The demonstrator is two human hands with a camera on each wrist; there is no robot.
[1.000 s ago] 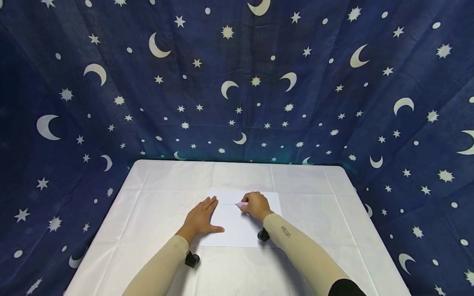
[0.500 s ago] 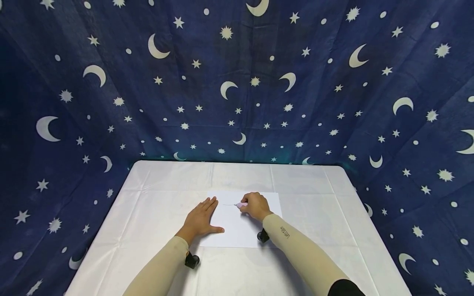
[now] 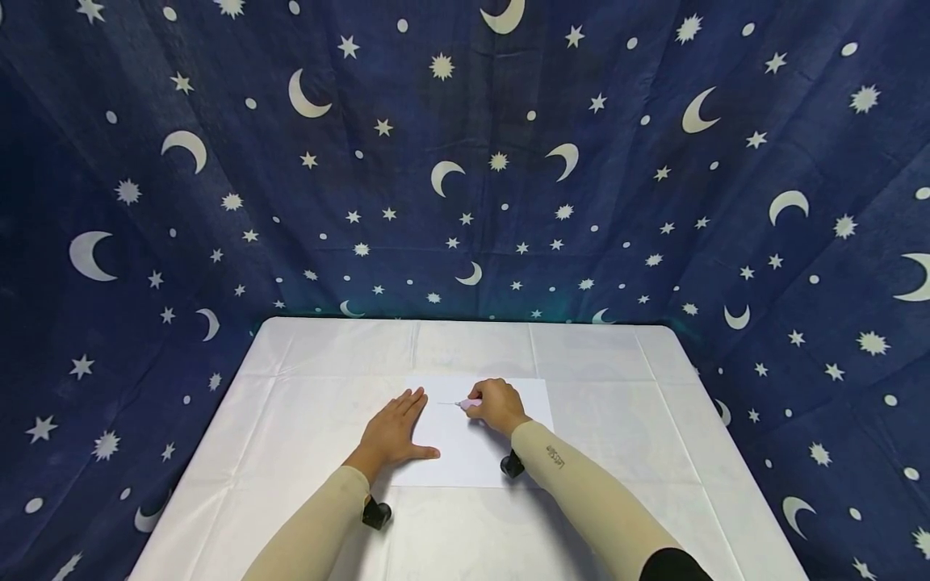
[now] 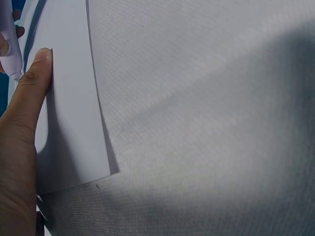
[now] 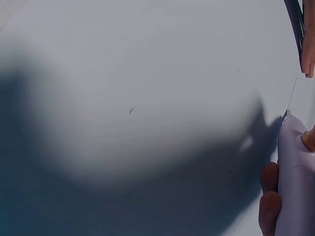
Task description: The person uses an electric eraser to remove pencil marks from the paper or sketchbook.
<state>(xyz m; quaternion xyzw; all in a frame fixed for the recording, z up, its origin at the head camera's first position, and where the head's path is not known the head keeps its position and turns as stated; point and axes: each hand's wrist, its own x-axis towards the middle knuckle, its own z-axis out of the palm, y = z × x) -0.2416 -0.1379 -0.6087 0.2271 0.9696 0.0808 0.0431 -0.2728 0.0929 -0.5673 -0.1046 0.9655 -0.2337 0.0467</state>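
A sheet of white paper (image 3: 472, 464) lies on the table. My left hand (image 3: 392, 432) rests flat across its left side, fingers straight and thumb spread over the sheet. My right hand (image 3: 499, 405) grips a lilac pen-shaped tool (image 3: 469, 403) low over the upper part of the paper, tip pointing left. In the right wrist view the tool (image 5: 295, 182) has a wide body, a raised part under the thumb and a small pointed tip. A thin straight line (image 5: 293, 93) runs from that tip toward the left hand's fingertips. Whether it is drawn or cut, I cannot tell.
A white cloth with fold creases covers the table (image 3: 610, 371). Behind it and at both sides hangs a dark blue curtain (image 3: 407, 194) with moons and stars. A black wrist camera (image 3: 376, 513) sits under the left forearm, another (image 3: 512, 464) under the right.
The right hand has shifted slightly left with the lilac tool, its tip moving along the thin line. The left hand stays in place on the paper. The head view tilts up a little.
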